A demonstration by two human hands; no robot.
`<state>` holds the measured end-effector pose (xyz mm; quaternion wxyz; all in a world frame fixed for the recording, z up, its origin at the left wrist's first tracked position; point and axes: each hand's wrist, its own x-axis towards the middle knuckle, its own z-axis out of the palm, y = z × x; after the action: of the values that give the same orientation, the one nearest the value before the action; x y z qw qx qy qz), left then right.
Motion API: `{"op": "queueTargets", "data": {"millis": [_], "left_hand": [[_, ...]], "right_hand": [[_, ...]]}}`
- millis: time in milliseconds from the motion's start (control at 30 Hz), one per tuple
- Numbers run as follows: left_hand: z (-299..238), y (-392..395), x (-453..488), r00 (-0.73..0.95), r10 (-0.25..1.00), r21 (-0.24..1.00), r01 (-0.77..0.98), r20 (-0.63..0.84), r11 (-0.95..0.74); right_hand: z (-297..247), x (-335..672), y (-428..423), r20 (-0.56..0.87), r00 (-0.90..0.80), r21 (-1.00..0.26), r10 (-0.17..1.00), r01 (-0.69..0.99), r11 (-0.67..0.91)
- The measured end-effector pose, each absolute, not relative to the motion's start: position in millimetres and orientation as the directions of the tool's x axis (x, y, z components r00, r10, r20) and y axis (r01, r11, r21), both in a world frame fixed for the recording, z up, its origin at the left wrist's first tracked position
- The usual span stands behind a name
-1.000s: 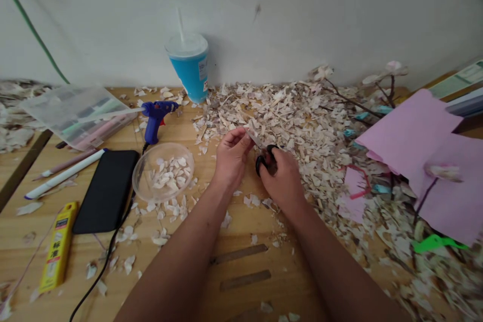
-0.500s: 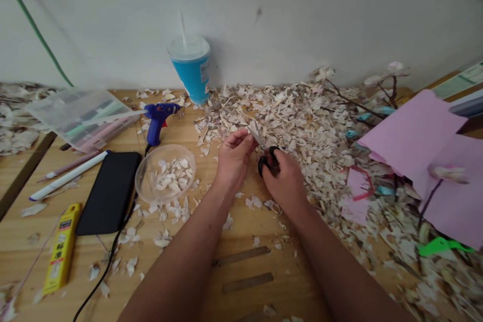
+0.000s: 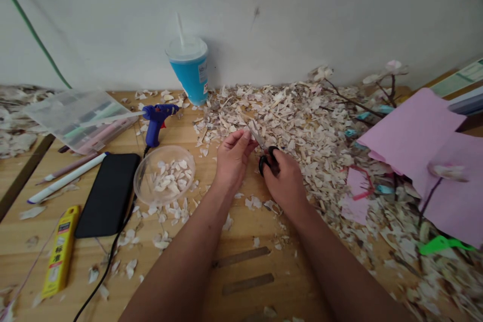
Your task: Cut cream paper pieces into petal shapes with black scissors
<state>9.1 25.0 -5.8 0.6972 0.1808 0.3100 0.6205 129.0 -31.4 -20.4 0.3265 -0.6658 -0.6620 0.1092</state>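
Note:
My right hand (image 3: 287,177) is closed around the black handles of a pair of scissors (image 3: 258,137), with fingers through the loops. The blades point up and left, slightly apart, beside the fingertips of my left hand (image 3: 234,156). That hand pinches a small pale flake, mostly hidden by the thumb and fingers. Behind both hands spreads a heap of dry whitish flakes (image 3: 302,131), like petals or shell scraps. To the left stands a round clear plastic bowl (image 3: 140,192) holding several cut pale pieces (image 3: 175,175).
Left of the bowl lie a black phone (image 3: 108,196), a yellow box (image 3: 60,254) and a white pen (image 3: 68,178). A blue glue gun (image 3: 154,126) and a blue cup with straw (image 3: 192,78) stand behind. Pink paper sheets (image 3: 411,131) and twigs (image 3: 354,100) are at right.
The scissor blades sit slightly closer together than before. Both hands stay in almost the same place, and the view has shifted very slightly.

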Motion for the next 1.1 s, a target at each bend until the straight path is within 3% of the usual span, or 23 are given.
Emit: {"op": "queueTargets", "data": {"millis": [1100], "left_hand": [[-20.6,30.3,6.7,-0.015,0.999,0.816,-0.576,-0.051,0.033]], "right_hand": [[-21.8,128.3,-30.0,0.275,0.108,-0.57,0.955,0.819,0.071]]}}
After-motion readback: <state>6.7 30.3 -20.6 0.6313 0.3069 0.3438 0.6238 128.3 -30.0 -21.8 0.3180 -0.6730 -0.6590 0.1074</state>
